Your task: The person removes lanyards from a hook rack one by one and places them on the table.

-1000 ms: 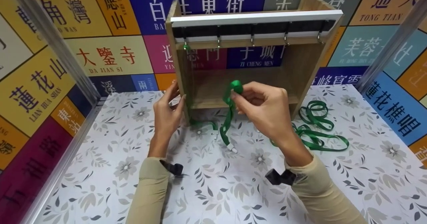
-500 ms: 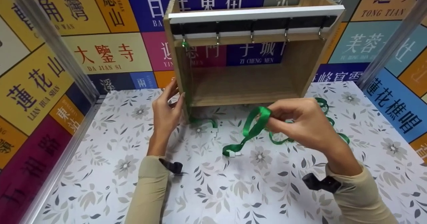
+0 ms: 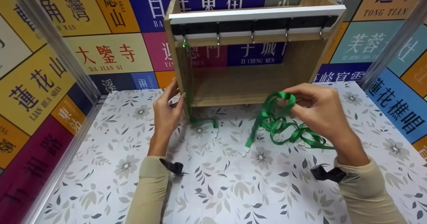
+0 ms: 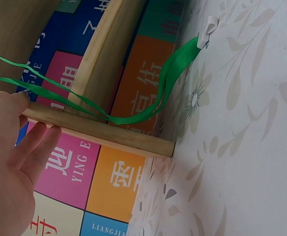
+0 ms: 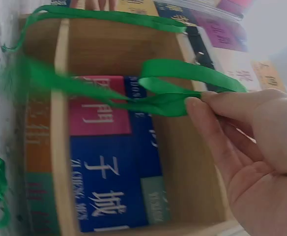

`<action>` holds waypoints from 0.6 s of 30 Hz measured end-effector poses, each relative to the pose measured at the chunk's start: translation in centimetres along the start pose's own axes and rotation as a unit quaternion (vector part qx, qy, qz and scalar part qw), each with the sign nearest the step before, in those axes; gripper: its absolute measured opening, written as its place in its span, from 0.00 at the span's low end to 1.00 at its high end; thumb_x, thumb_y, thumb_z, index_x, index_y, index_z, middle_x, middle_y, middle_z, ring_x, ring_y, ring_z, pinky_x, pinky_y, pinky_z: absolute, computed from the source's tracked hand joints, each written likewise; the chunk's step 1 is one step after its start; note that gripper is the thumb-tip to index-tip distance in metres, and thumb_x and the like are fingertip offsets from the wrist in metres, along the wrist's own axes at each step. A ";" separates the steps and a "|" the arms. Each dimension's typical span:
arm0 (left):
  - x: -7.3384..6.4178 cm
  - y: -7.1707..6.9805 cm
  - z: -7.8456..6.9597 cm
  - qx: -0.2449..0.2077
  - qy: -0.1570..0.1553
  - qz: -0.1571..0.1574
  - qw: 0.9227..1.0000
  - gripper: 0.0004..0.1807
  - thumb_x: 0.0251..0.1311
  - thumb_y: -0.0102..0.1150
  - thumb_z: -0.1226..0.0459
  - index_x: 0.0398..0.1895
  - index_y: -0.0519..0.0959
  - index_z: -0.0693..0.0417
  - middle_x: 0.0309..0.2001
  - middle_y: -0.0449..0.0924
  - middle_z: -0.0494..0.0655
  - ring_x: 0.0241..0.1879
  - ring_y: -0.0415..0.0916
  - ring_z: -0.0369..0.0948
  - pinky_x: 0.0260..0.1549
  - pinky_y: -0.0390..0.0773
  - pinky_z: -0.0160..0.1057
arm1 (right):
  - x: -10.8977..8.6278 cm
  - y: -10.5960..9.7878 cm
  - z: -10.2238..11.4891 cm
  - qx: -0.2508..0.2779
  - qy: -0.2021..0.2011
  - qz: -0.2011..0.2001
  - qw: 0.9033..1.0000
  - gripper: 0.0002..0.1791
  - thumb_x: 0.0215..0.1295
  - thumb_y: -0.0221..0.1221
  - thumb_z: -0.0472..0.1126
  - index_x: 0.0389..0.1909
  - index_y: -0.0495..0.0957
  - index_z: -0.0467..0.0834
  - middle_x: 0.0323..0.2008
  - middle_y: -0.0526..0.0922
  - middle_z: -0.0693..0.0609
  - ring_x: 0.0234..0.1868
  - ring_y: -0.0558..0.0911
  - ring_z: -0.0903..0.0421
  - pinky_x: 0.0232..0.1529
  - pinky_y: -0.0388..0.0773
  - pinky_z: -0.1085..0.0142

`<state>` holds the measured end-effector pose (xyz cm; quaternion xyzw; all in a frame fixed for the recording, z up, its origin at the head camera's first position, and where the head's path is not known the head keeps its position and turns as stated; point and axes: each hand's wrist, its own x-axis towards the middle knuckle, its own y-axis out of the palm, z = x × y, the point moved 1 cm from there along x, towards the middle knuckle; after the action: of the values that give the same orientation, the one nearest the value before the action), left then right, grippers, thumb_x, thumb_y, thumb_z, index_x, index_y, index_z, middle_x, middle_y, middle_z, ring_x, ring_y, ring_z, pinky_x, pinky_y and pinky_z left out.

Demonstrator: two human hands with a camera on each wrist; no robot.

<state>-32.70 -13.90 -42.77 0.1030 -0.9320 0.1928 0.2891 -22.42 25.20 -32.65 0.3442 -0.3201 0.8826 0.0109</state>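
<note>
A small wooden rack (image 3: 233, 87) stands on the table, with a hook strip (image 3: 233, 27) across its upper front. My left hand (image 3: 168, 112) holds its left side panel, fingers on the outer face in the left wrist view (image 4: 35, 142). From the leftmost hook (image 3: 184, 43) hangs one green lanyard (image 4: 180, 64), its white clip (image 4: 207, 32) lying on the tablecloth. My right hand (image 3: 318, 112) pinches a second green lanyard (image 5: 163, 105) between thumb and index finger, a loop standing up at the fingertips. That lanyard's white clip (image 3: 246, 151) dangles low over the table.
More green lanyards (image 3: 283, 132) lie loosely coiled on the table beneath and beside my right hand. The other hooks (image 3: 252, 38) carry nothing. Patterned sign panels (image 3: 113, 53) form the walls behind, with clear posts (image 3: 66, 47) at the sides. A floral cloth (image 3: 200, 190) covers the table.
My right hand has carried the pinched lanyard from before the rack's opening to the right, dipping and then rising slightly. The left hand stays on the rack, which has tilted or shifted slightly.
</note>
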 end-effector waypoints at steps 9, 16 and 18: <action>0.0 0.1 0.1 -0.013 0.004 -0.001 1.000 0.33 0.75 0.68 0.60 0.80 0.72 0.38 0.73 0.80 0.39 0.65 0.85 0.41 0.54 0.91 0.46 | 0.8 5.4 -0.6 0.100 -0.029 0.045 0.994 0.20 0.66 0.65 0.21 0.49 0.93 0.46 0.47 0.93 0.51 0.46 0.92 0.62 0.47 0.91 0.70; 0.0 0.1 0.2 -0.016 0.014 -0.004 1.000 0.32 0.74 0.68 0.60 0.79 0.74 0.42 0.73 0.80 0.41 0.64 0.86 0.43 0.53 0.91 0.49 | 2.3 7.1 0.4 0.174 -0.066 0.020 0.982 0.18 0.67 0.64 0.21 0.49 0.92 0.42 0.48 0.93 0.48 0.50 0.92 0.56 0.51 0.91 0.67; 0.1 0.0 0.3 -0.010 0.017 -0.007 1.000 0.32 0.74 0.68 0.62 0.79 0.73 0.44 0.73 0.80 0.43 0.64 0.86 0.43 0.53 0.91 0.50 | 2.5 7.7 0.0 0.171 -0.055 0.029 0.983 0.18 0.68 0.64 0.21 0.49 0.92 0.43 0.49 0.92 0.49 0.51 0.92 0.56 0.51 0.91 0.67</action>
<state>-32.93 -14.00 -42.93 0.1036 -0.9280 0.1830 0.3076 -26.13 18.56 -35.40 0.3798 -0.1740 0.9039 -0.0914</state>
